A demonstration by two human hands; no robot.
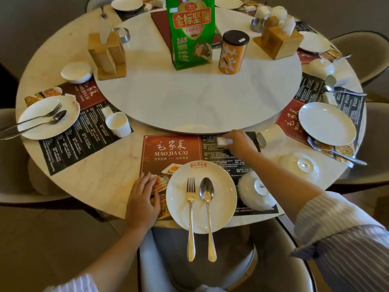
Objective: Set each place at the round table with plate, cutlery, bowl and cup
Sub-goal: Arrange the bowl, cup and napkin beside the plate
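In front of me a white plate [201,197] rests on a red and black paper placemat [170,150], with a fork [191,218] and a spoon [207,216] lying across it. My left hand [143,199] lies flat on the placemat just left of the plate. My right hand [239,143] is at the mat's far right, fingers closed on a small white packet [224,141]. An upturned white bowl [255,191] sits right of the plate. A white cup [271,135] lies on its side beyond my right hand.
A second upturned bowl [299,165] lies further right. The left place has plate [48,118], cutlery, cup [117,124] and bowl [76,72]. The right place has a plate [327,123] and fork [336,151]. The turntable [189,102] carries a green bag, an orange tin and wooden holders.
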